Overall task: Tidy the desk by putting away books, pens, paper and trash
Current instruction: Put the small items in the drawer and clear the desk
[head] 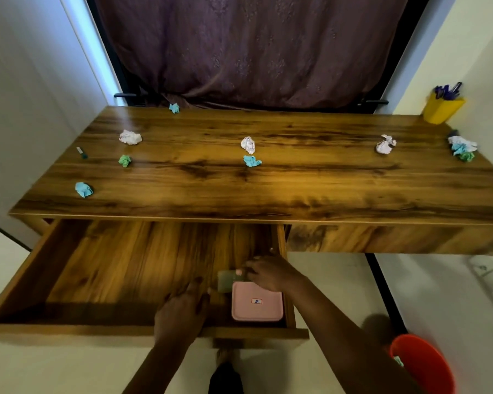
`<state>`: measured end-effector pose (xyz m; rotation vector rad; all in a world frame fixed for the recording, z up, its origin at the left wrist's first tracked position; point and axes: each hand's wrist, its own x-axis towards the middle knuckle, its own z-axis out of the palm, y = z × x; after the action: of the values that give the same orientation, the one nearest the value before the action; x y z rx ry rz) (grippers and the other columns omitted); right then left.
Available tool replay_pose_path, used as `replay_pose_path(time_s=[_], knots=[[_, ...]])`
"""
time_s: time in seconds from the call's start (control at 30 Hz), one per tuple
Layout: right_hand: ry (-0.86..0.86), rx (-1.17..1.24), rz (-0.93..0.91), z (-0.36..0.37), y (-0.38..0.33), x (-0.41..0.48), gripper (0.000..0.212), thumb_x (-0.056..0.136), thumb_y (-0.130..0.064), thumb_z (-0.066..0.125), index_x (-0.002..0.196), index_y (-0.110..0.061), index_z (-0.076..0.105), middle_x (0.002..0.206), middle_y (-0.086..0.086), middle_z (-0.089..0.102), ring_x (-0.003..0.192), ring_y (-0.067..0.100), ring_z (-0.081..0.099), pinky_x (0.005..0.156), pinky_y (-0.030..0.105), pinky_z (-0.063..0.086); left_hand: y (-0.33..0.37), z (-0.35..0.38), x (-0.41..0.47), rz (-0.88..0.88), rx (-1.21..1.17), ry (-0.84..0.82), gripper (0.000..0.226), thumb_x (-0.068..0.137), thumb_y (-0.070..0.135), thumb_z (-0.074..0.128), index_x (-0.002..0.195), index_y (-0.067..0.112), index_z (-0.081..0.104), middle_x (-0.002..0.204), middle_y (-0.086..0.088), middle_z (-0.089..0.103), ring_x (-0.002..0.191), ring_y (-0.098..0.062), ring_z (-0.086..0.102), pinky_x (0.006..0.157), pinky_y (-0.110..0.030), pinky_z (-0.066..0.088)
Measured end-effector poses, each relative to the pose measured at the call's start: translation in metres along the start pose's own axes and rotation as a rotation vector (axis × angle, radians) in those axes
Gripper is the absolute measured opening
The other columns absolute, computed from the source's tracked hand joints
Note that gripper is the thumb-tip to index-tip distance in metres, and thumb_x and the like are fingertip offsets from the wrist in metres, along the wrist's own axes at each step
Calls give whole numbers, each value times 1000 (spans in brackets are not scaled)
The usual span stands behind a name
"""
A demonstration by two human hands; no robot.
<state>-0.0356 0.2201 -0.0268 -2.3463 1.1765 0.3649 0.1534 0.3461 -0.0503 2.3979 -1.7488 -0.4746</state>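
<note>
Wooden drawer (pixel 131 268) | left hand (pixel 182 309) flat, fingers spread | right hand (pixel 269 273) pinches green item (pixel 227 281) (blurred)

I see a purple curtain (pixel 251 46) filling the top centre, pale walls (pixel 26 81) at both sides, a wooden bench (pixel 296 180) mid-frame and light floor (pixel 69 365) along the bottom.

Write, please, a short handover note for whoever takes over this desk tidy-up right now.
Left hand: open, inside the open drawer, holding nothing.
Right hand: pinches a small green item, blurred, beside the pink book in the drawer's front right corner.
Done: pens stand in the yellow cup.
Left: crumpled paper balls scattered over the desk; orange bin on the floor, right.
</note>
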Motion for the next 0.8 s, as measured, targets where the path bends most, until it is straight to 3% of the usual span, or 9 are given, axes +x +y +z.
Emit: replay_pose_path(time_s=[0.1,0.27,0.33,0.47,0.53,0.63,0.8], knots=[[-60,-68,23,9,-4,-6,65,95,-61,14,141,-23,39,151,3,34,144,19,21,118,46,-5,-2,8,1,37,-21,92,49,94,54,33,133,28,47,126,3,60,112,-18,58,93,-37,49],[40,-145,42,20,-7,-13,67,95,-60,16,126,-14,54,138,8,51,135,24,36,118,45,0,-7,11,4,67,13,124,40,93,51,40,122,27,56,115,4,65,101,-17,63,83,-34,52],[88,-160,40,27,-5,-15,74,92,-63,10,128,-14,54,139,8,50,135,24,37,119,44,0,-7,10,4,54,16,88,42,94,50,39,127,28,53,123,5,61,110,-16,59,89,-34,48],[275,-74,42,30,1,-36,108,67,-71,-19,138,-18,41,150,2,36,141,20,26,118,42,6,-6,10,10,112,20,39,47,92,47,36,132,25,50,134,1,55,124,-22,49,105,-45,37],[381,-4,76,32,10,-51,93,78,-71,-7,139,-20,42,149,0,37,140,19,28,116,41,12,8,9,13,184,25,48,46,90,43,39,129,23,53,133,-2,56,125,-24,49,109,-50,32],[565,37,169,34,37,-74,63,87,-52,18,131,-21,52,136,1,52,130,21,43,110,40,28,57,5,19,323,-11,119,43,87,41,42,123,23,59,126,-3,61,119,-26,55,106,-52,35],[742,157,390,6,107,-111,50,89,-48,29,124,-24,56,127,-2,58,120,21,50,96,37,39,179,-5,56,615,-84,98,48,87,45,28,120,30,59,127,5,60,120,-19,53,105,-44,36]])
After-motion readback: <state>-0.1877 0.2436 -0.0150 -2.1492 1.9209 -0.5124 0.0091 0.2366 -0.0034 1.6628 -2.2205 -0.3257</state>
